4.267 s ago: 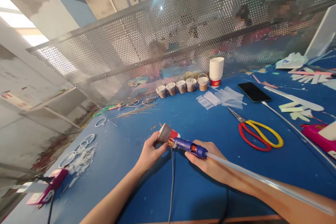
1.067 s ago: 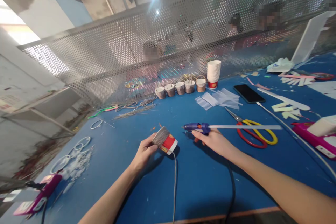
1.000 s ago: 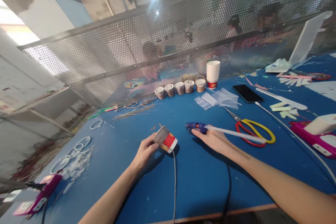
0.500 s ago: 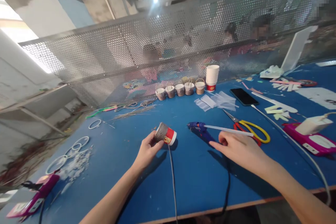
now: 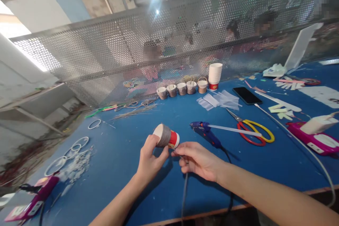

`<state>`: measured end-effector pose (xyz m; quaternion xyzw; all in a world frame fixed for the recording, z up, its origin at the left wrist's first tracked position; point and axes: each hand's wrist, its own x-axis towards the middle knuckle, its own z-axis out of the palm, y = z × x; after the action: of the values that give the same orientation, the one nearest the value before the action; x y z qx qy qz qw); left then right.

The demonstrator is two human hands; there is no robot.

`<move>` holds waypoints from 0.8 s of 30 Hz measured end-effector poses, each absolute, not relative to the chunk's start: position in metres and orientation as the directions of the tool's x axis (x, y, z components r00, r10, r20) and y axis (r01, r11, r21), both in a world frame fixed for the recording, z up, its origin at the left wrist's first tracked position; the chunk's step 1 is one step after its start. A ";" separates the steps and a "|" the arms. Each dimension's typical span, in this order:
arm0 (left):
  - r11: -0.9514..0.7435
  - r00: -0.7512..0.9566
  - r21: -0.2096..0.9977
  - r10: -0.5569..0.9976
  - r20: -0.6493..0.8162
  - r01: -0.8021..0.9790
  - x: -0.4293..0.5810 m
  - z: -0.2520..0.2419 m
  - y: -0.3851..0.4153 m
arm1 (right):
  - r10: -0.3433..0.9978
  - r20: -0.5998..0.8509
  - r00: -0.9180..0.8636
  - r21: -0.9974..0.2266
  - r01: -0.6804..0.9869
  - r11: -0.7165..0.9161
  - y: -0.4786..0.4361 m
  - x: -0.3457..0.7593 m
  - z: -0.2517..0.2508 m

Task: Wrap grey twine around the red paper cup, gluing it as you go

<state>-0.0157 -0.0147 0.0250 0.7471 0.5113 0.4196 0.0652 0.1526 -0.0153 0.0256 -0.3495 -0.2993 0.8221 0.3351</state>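
Note:
A paper cup (image 5: 164, 135), partly wound with grey cord and red near one end, lies tilted in the grip of my left hand (image 5: 151, 153). My right hand (image 5: 199, 160) pinches the grey cord (image 5: 184, 192) close to the cup's red band; the cord runs down past the table's front edge. To the right lies a blue glue gun (image 5: 206, 133) with a clear glue stick (image 5: 233, 130) sticking out of its back. Beside it are scissors (image 5: 250, 129) with red and yellow handles.
Several cord-wrapped cups (image 5: 182, 90) and a stack of paper cups (image 5: 215, 76) stand along a perforated metal screen (image 5: 111, 60). Clear strips (image 5: 222, 99), a phone (image 5: 247, 95) and pink power strips (image 5: 314, 139) lie on the blue table. White rings (image 5: 57, 165) are at left. People sit beyond the screen.
My right hand has moved left from beside the glue gun to the cord at the cup. The cup has turned, so its open mouth shows more.

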 end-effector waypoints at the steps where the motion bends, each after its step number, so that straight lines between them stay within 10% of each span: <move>1: -0.460 0.116 0.528 0.821 0.559 0.714 -0.015 0.025 -0.015 | 0.783 -0.376 -0.495 -0.790 -0.271 -0.551 -0.016 0.156 0.027; 4: -0.402 0.080 0.575 0.861 0.503 0.713 -0.013 0.026 -0.015 | 0.928 -0.124 -0.350 -0.992 0.044 -0.116 -0.016 0.165 0.027; 8: -0.283 0.065 0.690 0.944 0.325 0.666 -0.008 0.028 -0.017 | 0.885 0.336 -0.323 -0.786 0.421 0.452 -0.014 0.168 0.022; 24: -0.091 0.121 0.867 0.992 0.036 0.491 -0.004 0.036 -0.021 | 0.889 0.402 -0.217 -0.768 0.449 0.457 -0.012 0.165 0.016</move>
<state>-0.0037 -0.0210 0.0362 0.6538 0.5669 0.3438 0.3646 0.1653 -0.0125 0.0165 -0.4540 -0.7369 0.2560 0.4305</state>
